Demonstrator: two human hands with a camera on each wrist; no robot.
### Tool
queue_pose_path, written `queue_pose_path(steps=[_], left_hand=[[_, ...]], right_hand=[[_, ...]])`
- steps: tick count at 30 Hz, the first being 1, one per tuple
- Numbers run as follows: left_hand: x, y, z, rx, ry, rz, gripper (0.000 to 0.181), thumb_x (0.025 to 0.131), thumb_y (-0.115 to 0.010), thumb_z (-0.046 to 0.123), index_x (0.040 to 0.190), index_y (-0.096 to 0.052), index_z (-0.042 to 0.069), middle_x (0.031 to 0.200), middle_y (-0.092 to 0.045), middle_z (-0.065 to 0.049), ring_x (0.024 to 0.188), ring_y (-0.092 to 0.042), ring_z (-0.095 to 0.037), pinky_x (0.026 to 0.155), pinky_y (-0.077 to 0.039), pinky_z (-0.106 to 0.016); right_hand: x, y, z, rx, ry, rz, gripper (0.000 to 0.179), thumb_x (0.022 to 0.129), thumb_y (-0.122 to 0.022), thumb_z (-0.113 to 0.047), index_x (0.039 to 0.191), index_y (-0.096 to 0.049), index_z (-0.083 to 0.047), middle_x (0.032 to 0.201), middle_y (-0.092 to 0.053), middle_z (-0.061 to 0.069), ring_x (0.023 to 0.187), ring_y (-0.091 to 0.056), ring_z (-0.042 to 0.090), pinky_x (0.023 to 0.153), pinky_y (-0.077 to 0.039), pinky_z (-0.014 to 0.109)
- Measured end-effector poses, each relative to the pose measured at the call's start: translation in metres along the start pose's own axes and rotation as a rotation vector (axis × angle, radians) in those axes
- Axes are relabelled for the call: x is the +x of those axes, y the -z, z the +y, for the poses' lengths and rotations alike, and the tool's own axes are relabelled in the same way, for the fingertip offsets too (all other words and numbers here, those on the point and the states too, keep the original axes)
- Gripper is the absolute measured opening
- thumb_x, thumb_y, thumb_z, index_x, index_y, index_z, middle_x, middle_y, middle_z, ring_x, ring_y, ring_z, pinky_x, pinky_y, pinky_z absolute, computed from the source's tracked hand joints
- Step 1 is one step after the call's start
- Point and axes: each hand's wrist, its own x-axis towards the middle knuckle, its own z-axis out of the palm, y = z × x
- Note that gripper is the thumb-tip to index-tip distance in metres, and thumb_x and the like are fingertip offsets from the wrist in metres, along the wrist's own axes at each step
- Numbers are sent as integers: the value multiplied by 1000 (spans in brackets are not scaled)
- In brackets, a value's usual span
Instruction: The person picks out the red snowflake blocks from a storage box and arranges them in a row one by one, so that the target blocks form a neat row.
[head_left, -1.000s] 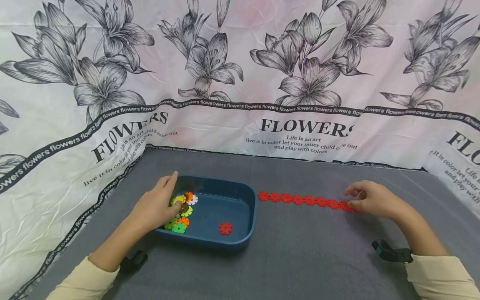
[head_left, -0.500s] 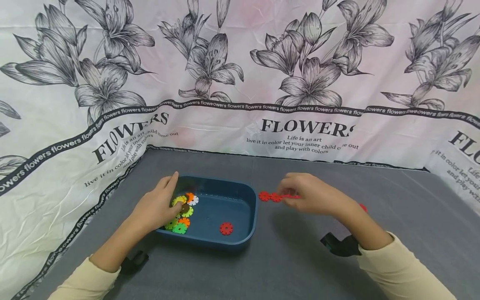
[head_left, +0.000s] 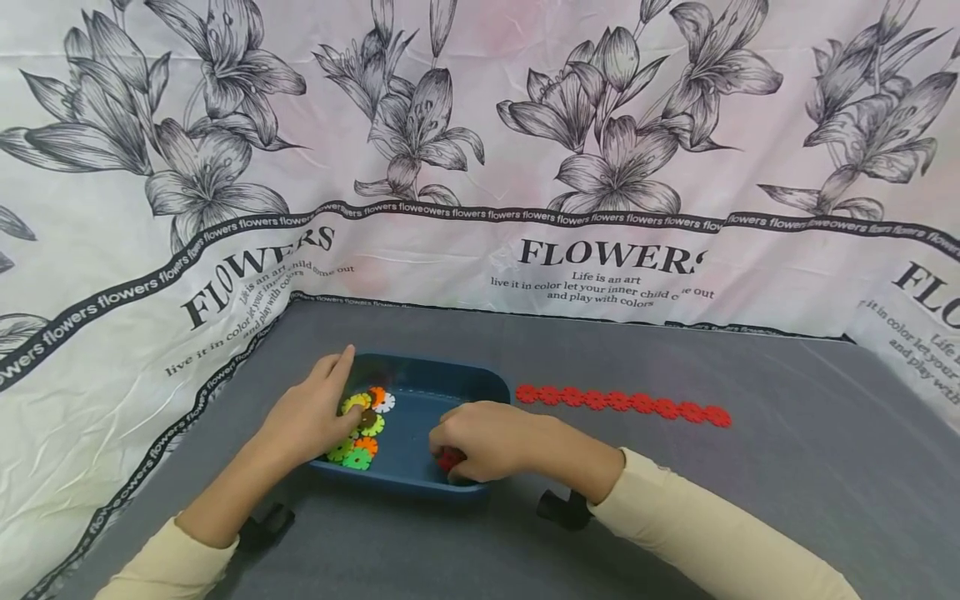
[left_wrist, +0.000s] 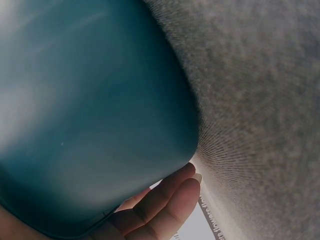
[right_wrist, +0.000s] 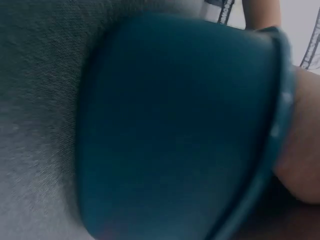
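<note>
My left hand (head_left: 309, 417) grips the left end of a dark blue plastic basin (head_left: 405, 429), its thumb inside and fingers outside. In the left wrist view, curled fingers (left_wrist: 172, 202) lie against the outer wall. My right hand (head_left: 491, 442) reaches over the basin's right side, fingers curled round a red notched plastic disc (head_left: 450, 460), partly hidden by them. The right wrist view shows mostly the basin's outer wall, with the hand beyond the rim. Yellow, green, orange, white and brown discs (head_left: 360, 457) lie at the basin's left end.
On the grey cloth (head_left: 637, 500), a row of several red discs (head_left: 618, 402) stretches rightward from near the basin's right end. Behind the table hangs a white flower-printed curtain (head_left: 480, 250). A black wrist strap (head_left: 562, 508) shows under the right forearm.
My right hand has moved left from the far end of the red row, over it and into the basin, to the red disc there. The left hand stays at the basin.
</note>
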Motion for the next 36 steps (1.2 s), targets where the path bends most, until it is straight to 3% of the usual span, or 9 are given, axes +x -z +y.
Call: queue_pose_path(steps=[7,17,23,26,28,32,36], left_hand=[[0,-1,-1,9,2,5,84,92,-67,20,157,-20,-4,151,-33,-29,56,-49,-18,63,-50,-43],[0,-1,-1,10,11,-2,84,92,-67,20,158,-20,-4,152,-32,-29,55,-48,-18,63,-50,-43],[0,0,0,10,10,-5,84,92,-67,20,157,-20,-4,152,-32,-29,58,-51,-19,71,-52,-49],[0,0,0,5,8,-8,84,92,-67,20,157,-20,-4,152,-32,-30,61,-53,-20,74,-53,-51],[0,1,0,3,5,-8,84,92,-67,20,157,-20,-4,152,-32,-30,61,-53,-20,74,-53,-51],[0,1,0,-9,-6,-5,84,92,-66,19,157,-19,-4,151,-32,-30,52,-47,-19,57,-47,-41],[-1,1,1,-19,-7,-5,83,92,-65,18,158,-19,-4,152,-32,-30,46,-41,-18,50,-38,-35]], right_hand=[[17,-7,5,76,-67,-105,29,90,-75,-13,118,-67,-10,104,-61,-2,86,-52,9,74,-46,20],[20,-9,6,95,-140,-78,27,86,-69,8,107,-68,-8,94,-61,-2,79,-51,11,67,-46,21],[20,-9,11,59,-157,-48,21,85,-73,2,97,-67,-14,89,-51,-2,77,-46,12,64,-42,22],[20,-10,13,100,-131,-43,24,85,-72,3,96,-62,-15,88,-52,-4,76,-48,11,63,-42,22],[19,-11,15,164,-95,-19,24,86,-70,5,96,-61,-15,86,-55,-6,74,-50,10,62,-44,22],[16,-14,19,298,-16,85,20,90,-68,5,102,-65,-11,79,-60,-7,68,-53,9,63,-46,23],[12,-14,20,373,2,195,22,90,-71,2,111,-67,-6,78,-62,-6,66,-54,7,65,-49,23]])
